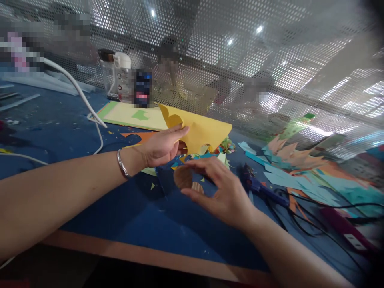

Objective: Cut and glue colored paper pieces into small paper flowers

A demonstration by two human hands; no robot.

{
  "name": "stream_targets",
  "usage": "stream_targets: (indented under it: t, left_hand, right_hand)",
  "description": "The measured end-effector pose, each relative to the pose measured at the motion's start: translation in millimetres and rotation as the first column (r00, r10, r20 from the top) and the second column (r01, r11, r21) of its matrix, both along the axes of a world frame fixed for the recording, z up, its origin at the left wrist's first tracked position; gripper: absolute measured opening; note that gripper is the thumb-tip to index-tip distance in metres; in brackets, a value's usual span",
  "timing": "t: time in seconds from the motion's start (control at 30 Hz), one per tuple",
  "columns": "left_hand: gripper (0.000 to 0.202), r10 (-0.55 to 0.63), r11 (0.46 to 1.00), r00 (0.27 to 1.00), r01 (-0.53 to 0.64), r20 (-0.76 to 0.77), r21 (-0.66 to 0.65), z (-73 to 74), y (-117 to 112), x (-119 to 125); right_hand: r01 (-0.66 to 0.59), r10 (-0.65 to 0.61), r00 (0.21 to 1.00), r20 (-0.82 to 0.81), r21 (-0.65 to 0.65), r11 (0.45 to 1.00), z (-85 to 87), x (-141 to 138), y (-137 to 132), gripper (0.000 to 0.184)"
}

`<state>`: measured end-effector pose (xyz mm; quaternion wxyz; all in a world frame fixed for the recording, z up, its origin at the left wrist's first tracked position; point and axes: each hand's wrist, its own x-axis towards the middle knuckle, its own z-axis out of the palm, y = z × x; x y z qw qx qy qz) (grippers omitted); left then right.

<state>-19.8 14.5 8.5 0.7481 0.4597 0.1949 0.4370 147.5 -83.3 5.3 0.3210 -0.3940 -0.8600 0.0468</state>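
Paper [202, 130], yellow, pinched in the left grip [163, 148]; brown piece [182, 178], seemingly pinched too, in the right grip [223, 190]

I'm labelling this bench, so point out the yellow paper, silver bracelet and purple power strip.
Yellow paper [204, 133], head view: middle of the sheet.
Silver bracelet [121, 164], head view: outer band.
Purple power strip [336, 224], head view: casing beside the sockets.

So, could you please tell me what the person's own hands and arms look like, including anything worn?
The left hand has a shiny silver-coloured metal bangle around its wrist; the right hand shows no jewellery. Neither gloves nor sleeves are visible.
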Motion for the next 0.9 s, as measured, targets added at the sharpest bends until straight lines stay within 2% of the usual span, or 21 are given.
stream_targets:
  t: [0.07, 0.13, 0.23, 0.43, 0.6, 0.77, 0.9]
  left_hand:
    - [0.021, -0.028, 1.000, 1.000, 0.028, -0.002, -0.012, 0.5, -3.1, 1.1]
    - [0.017, -0.014, 0.999, 1.000, 0.013, -0.027, -0.038, 0.9, -6.6, 2.2]
    - [0.012, -0.007, 0.997, 0.999, 0.003, -0.050, -0.075, 1.2, -12.3, 4.3]
    - [0.018, -0.084, 0.984, 0.996, 0.082, -0.007, -0.158, 3.5, -21.0, 8.3]
    - [0.013, -0.102, 0.972, 0.995, 0.103, 0.016, -0.212, 6.0, -22.7, 8.9]
    - [0.017, -0.105, 0.968, 0.994, 0.100, -0.010, -0.229, 6.5, -26.2, 7.7]
    - [0.037, -0.094, 0.981, 0.996, 0.093, 0.001, -0.170, 3.5, -30.5, 6.8]
  right_hand:
    - [0.149, -0.142, 0.988, -0.062, 0.118, 0.982, 3.8, 5.4, 2.2, 0.038]
    - [0.277, -0.262, 0.960, -0.097, 0.204, 0.939, 6.5, 10.4, 5.7, 0.037]
    - [0.352, -0.338, 0.936, -0.099, 0.268, 0.897, 6.9, 16.0, 12.4, 0.037]
    - [0.328, -0.319, 0.944, -0.086, 0.346, 0.879, 1.2, 20.8, 22.2, 0.038]
    - [0.303, -0.295, 0.952, -0.080, 0.370, 0.878, -0.5, 20.3, 24.3, 0.038]
    - [0.306, -0.305, 0.950, -0.064, 0.371, 0.877, 0.7, 19.8, 24.4, 0.036]
    - [0.301, -0.305, 0.951, -0.049, 0.367, 0.880, 2.6, 19.4, 23.2, 0.036]
